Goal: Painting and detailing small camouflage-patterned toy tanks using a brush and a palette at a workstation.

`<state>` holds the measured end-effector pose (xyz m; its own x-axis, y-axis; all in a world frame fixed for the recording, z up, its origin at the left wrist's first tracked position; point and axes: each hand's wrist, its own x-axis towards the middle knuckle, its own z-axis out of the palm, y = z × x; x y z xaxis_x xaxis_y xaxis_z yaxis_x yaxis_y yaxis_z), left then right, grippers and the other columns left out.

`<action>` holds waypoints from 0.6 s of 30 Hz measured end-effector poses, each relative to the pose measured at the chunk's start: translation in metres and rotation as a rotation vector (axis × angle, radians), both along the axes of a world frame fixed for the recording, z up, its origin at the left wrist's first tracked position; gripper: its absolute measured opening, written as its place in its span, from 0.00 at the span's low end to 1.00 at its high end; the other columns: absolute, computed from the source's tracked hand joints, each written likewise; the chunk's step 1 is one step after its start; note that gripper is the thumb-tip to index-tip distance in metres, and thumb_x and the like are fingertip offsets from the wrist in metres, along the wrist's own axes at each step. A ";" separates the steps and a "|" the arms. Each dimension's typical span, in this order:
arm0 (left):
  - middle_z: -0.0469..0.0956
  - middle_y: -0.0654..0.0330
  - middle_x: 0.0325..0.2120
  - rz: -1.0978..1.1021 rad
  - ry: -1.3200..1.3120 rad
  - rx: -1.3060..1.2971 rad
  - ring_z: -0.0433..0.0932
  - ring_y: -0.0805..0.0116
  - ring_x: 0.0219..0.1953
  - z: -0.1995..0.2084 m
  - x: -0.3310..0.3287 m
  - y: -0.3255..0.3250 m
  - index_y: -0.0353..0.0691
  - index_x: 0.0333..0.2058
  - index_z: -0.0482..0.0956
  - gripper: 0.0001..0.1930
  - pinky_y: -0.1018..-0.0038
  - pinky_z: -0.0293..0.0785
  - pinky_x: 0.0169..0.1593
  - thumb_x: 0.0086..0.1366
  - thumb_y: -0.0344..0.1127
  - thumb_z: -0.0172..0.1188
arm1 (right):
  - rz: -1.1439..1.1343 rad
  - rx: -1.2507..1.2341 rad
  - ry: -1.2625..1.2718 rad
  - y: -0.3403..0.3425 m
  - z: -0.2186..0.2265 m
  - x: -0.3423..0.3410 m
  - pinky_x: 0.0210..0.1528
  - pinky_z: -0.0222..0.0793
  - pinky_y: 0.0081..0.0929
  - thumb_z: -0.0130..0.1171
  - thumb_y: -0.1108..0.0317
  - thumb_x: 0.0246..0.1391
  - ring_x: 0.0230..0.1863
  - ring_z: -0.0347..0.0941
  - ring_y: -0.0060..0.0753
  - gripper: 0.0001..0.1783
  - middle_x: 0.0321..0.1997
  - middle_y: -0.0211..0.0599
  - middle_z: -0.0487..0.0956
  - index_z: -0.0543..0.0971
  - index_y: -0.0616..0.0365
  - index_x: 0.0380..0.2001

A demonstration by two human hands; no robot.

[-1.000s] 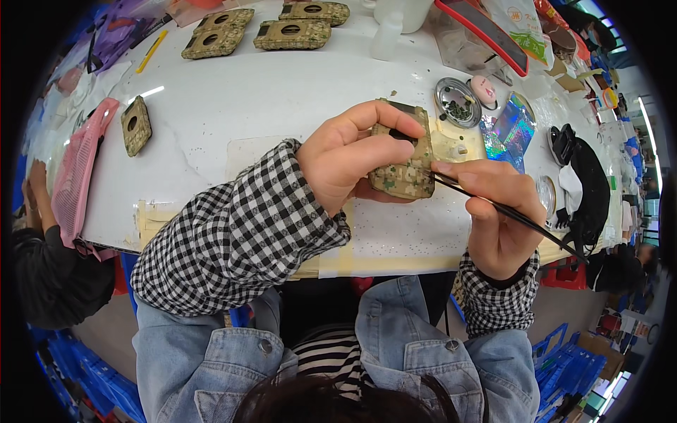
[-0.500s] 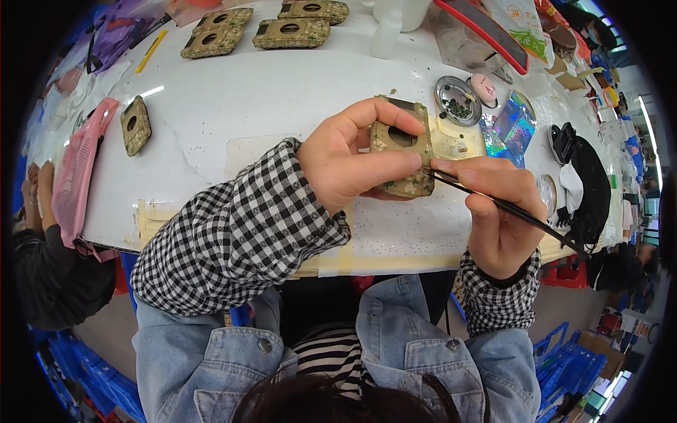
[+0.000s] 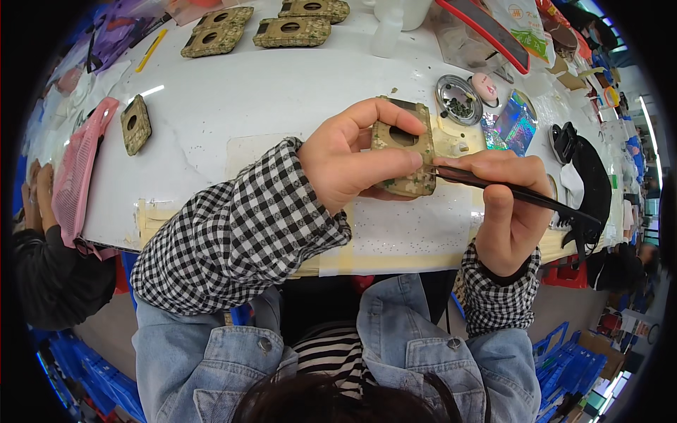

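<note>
Left hand [image 3: 352, 166]: fingers and thumb pinch the camouflage piece [image 3: 403, 158], raised over the white surface [image 3: 268, 92].
Right hand [image 3: 504, 204]: fingers pinch black tweezers [image 3: 518, 196], tips touching the piece's right edge.

At the far right of your tabletop [image 3: 233, 84] lies a green and white printed pouch [image 3: 525, 28], just beside a red-rimmed container [image 3: 486, 35]. Nearer to you, a shiny iridescent foil packet [image 3: 511, 127] lies flat. At the far left, purple plastic bags [image 3: 116, 39] lie crumpled.
</note>
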<state>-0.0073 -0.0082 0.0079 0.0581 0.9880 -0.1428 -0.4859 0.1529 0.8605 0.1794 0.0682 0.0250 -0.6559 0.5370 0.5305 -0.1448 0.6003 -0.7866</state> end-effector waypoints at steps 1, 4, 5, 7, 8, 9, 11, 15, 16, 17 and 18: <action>0.73 0.55 0.41 -0.005 0.000 -0.002 0.76 0.69 0.41 0.000 0.000 0.000 0.38 0.47 0.64 0.16 0.73 0.76 0.44 0.60 0.29 0.52 | 0.000 -0.035 0.014 0.000 0.000 0.000 0.43 0.67 0.25 0.53 0.69 0.56 0.39 0.73 0.31 0.09 0.37 0.43 0.76 0.71 0.66 0.35; 0.73 0.54 0.42 -0.018 -0.006 -0.012 0.76 0.65 0.42 0.001 -0.001 0.000 0.38 0.47 0.64 0.16 0.70 0.76 0.45 0.61 0.32 0.51 | -0.004 -0.061 0.028 0.001 -0.002 0.001 0.44 0.67 0.24 0.52 0.69 0.56 0.39 0.72 0.30 0.10 0.38 0.43 0.75 0.71 0.66 0.36; 0.73 0.54 0.42 -0.022 -0.012 -0.016 0.76 0.64 0.42 0.001 -0.001 0.000 0.39 0.47 0.64 0.16 0.70 0.75 0.45 0.61 0.32 0.51 | -0.011 -0.049 0.025 0.001 -0.002 0.001 0.44 0.67 0.25 0.52 0.69 0.56 0.39 0.72 0.30 0.10 0.38 0.43 0.75 0.71 0.66 0.36; 0.72 0.54 0.43 -0.026 -0.021 -0.026 0.76 0.63 0.43 0.002 -0.002 0.001 0.39 0.48 0.64 0.16 0.68 0.75 0.46 0.61 0.33 0.50 | -0.025 -0.026 0.019 0.003 -0.003 0.001 0.44 0.67 0.25 0.53 0.69 0.56 0.39 0.72 0.30 0.10 0.37 0.44 0.75 0.71 0.66 0.36; 0.72 0.54 0.43 -0.026 -0.024 -0.029 0.76 0.62 0.43 0.002 -0.002 0.001 0.39 0.48 0.64 0.16 0.68 0.75 0.46 0.61 0.34 0.50 | -0.020 -0.030 0.021 0.003 -0.003 0.001 0.44 0.67 0.25 0.53 0.69 0.56 0.39 0.72 0.31 0.10 0.37 0.44 0.75 0.71 0.66 0.35; 0.72 0.54 0.43 -0.025 -0.025 -0.033 0.76 0.62 0.44 0.001 -0.002 0.001 0.39 0.48 0.64 0.16 0.67 0.75 0.46 0.61 0.34 0.50 | -0.013 -0.034 0.024 0.001 -0.002 -0.001 0.44 0.67 0.25 0.53 0.69 0.56 0.39 0.72 0.31 0.10 0.37 0.44 0.75 0.71 0.66 0.35; 0.73 0.55 0.43 -0.023 -0.035 -0.034 0.76 0.62 0.44 0.001 -0.003 0.001 0.39 0.48 0.64 0.16 0.67 0.75 0.46 0.62 0.35 0.49 | -0.003 -0.015 0.022 0.002 -0.002 -0.002 0.44 0.67 0.25 0.54 0.69 0.55 0.39 0.73 0.32 0.09 0.37 0.44 0.75 0.71 0.66 0.35; 0.73 0.55 0.43 -0.029 -0.041 -0.043 0.76 0.64 0.44 0.004 -0.003 0.001 0.40 0.49 0.64 0.17 0.67 0.76 0.45 0.62 0.37 0.48 | -0.008 0.046 0.009 0.002 -0.001 -0.002 0.43 0.68 0.27 0.55 0.71 0.53 0.39 0.73 0.34 0.09 0.36 0.45 0.76 0.72 0.66 0.35; 0.73 0.55 0.43 -0.029 -0.040 -0.047 0.76 0.64 0.44 0.005 -0.003 0.001 0.40 0.49 0.64 0.17 0.67 0.76 0.45 0.63 0.38 0.47 | -0.010 0.052 0.008 0.002 -0.001 -0.003 0.43 0.68 0.27 0.56 0.72 0.53 0.38 0.73 0.34 0.08 0.35 0.45 0.76 0.73 0.66 0.34; 0.73 0.55 0.43 -0.028 -0.039 -0.050 0.76 0.65 0.44 0.005 -0.003 0.001 0.40 0.49 0.64 0.17 0.68 0.75 0.45 0.63 0.38 0.47 | -0.011 0.060 0.004 0.002 -0.001 -0.003 0.43 0.68 0.27 0.56 0.72 0.53 0.38 0.73 0.35 0.08 0.35 0.45 0.76 0.73 0.66 0.34; 0.73 0.56 0.43 -0.028 -0.038 -0.053 0.76 0.65 0.44 0.005 -0.003 0.001 0.40 0.49 0.64 0.17 0.68 0.75 0.46 0.63 0.39 0.46 | -0.013 0.068 0.001 0.002 0.000 -0.003 0.43 0.68 0.28 0.56 0.73 0.52 0.38 0.73 0.35 0.08 0.35 0.45 0.76 0.73 0.66 0.34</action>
<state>-0.0100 -0.0073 0.0131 0.0917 0.9770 -0.1924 -0.5126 0.2120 0.8320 0.1767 0.0701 0.0247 -0.6489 0.5079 0.5666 -0.1373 0.6543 -0.7437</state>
